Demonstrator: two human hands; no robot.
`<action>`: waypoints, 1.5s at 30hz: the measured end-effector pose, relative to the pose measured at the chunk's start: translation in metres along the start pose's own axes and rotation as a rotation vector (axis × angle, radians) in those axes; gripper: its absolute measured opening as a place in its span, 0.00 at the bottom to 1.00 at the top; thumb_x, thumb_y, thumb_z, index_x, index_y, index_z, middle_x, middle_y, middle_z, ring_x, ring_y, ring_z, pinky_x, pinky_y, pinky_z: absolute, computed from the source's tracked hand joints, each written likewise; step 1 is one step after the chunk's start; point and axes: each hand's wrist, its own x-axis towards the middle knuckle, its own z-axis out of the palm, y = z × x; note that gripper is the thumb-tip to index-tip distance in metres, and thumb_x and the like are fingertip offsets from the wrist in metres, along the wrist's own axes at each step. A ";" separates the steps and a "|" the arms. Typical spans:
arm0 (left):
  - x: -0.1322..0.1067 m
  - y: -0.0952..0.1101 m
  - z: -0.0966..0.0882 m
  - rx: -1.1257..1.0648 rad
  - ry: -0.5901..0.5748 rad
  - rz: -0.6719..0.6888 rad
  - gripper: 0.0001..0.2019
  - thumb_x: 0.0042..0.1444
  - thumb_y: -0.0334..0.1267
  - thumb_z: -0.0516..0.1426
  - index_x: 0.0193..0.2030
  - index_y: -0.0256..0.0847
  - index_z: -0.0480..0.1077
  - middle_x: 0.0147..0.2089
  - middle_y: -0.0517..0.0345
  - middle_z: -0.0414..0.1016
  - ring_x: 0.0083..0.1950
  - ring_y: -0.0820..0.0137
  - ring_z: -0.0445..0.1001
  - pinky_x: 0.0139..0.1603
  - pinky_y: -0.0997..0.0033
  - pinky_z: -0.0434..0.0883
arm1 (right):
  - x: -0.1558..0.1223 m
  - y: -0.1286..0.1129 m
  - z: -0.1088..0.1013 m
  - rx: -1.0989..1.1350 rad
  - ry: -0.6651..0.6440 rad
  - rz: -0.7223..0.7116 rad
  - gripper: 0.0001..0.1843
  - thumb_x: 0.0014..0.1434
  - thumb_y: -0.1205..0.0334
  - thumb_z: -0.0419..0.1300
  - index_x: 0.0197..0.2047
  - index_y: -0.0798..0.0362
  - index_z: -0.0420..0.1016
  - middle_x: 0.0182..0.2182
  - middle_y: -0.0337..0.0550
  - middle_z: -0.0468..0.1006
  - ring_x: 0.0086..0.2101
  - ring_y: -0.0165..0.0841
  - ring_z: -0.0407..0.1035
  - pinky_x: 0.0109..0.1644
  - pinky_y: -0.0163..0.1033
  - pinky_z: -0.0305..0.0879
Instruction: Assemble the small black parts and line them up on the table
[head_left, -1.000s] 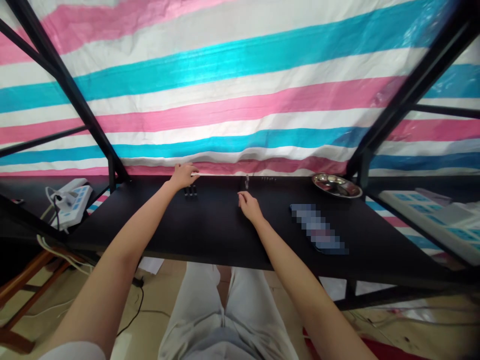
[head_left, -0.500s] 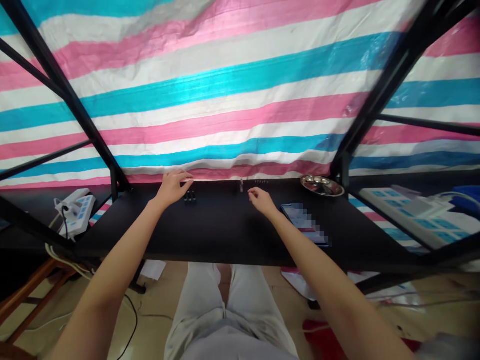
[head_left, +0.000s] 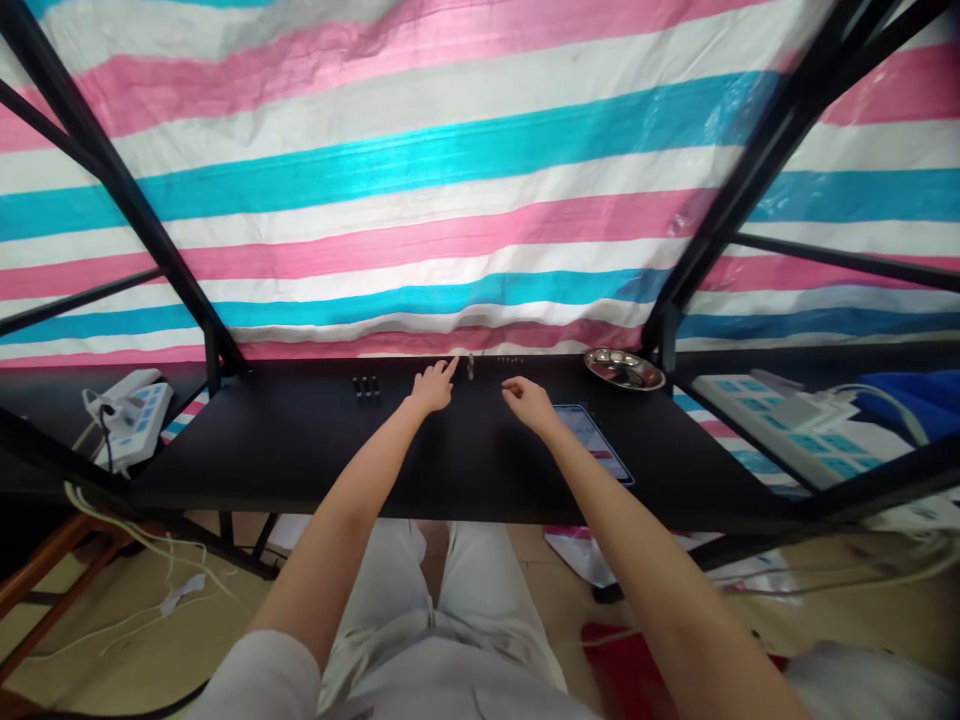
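My left hand (head_left: 433, 385) reaches over the black table (head_left: 315, 450), its fingers stretched toward a small upright clear object (head_left: 471, 366) near the back edge; it holds nothing. My right hand (head_left: 527, 400) hovers just right of that object with fingers loosely curled, and whether anything is in them I cannot see. A group of three small dark cylinders (head_left: 365, 387) stands to the left of my left hand. A phone (head_left: 592, 440) lies flat right beside my right wrist.
A row of tiny dark pieces (head_left: 511, 359) lies at the back edge. A metal dish (head_left: 624, 368) sits at the back right by a black frame post. Power strips lie at the left (head_left: 127, 408) and right (head_left: 772, 420). A striped tarp hangs behind.
My left hand left the back edge above the three dark cylinders and moved right toward the small clear object. My right hand stayed near it. The view shifted slightly.
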 end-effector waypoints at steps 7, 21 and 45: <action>0.031 -0.008 0.025 0.068 -0.141 -0.090 0.30 0.57 0.36 0.43 0.66 0.47 0.38 0.67 0.49 0.45 0.61 0.54 0.53 0.55 0.48 0.55 | -0.003 0.015 -0.006 -0.030 -0.031 0.015 0.10 0.49 0.63 0.54 0.35 0.54 0.71 0.26 0.41 0.74 0.28 0.31 0.68 0.38 0.38 0.63; 0.043 -0.006 0.041 0.039 0.132 -0.026 0.14 0.57 0.30 0.46 0.44 0.34 0.69 0.44 0.41 0.70 0.48 0.59 0.67 0.50 0.56 0.59 | -0.003 0.030 0.009 -0.010 -0.066 -0.007 0.11 0.50 0.62 0.53 0.37 0.53 0.71 0.26 0.40 0.74 0.28 0.31 0.68 0.37 0.37 0.64; -0.061 -0.066 0.046 -0.947 0.602 -0.362 0.12 0.48 0.44 0.57 0.34 0.37 0.69 0.29 0.57 0.71 0.26 0.76 0.66 0.31 0.74 0.68 | 0.074 0.013 0.106 -0.243 0.111 0.281 0.13 0.42 0.55 0.63 0.32 0.51 0.75 0.34 0.47 0.75 0.40 0.40 0.67 0.45 0.48 0.60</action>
